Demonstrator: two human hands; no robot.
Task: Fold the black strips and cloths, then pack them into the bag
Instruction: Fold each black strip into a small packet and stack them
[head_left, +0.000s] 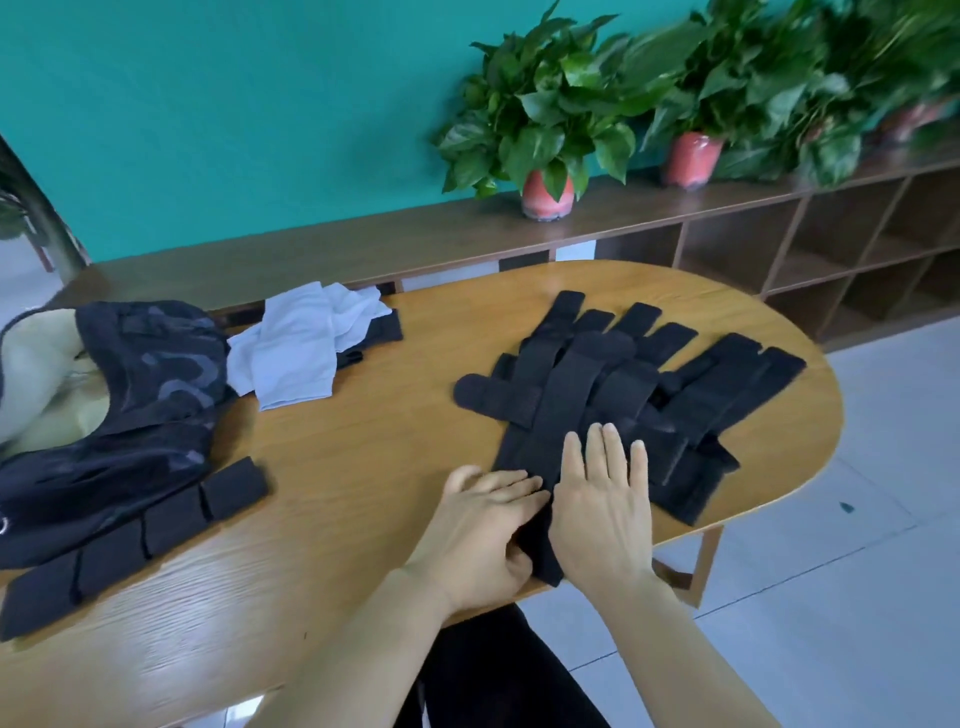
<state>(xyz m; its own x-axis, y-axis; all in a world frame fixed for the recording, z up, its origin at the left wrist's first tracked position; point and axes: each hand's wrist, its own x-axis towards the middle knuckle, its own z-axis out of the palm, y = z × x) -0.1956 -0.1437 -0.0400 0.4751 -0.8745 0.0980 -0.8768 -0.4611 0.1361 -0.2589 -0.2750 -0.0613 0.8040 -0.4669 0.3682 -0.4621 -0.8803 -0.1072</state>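
Note:
Several black strips (613, 384) lie fanned in an overlapping pile on the right half of the wooden table (363, 415). My right hand (602, 499) lies flat with straight fingers on the near end of the pile. My left hand (483, 525) is beside it, fingers on the strips and thumb tucked under the near end of one strip at the table's front edge. A dark bag (130, 415) with a pale lining stands open at the left. A row of folded black pieces (135, 540) lies in front of the bag.
A white cloth (306, 343) lies crumpled behind the middle of the table, over a black piece (384, 327). A low wooden shelf (779, 244) with potted plants (545, 130) runs along the green wall. Tiled floor lies to the right.

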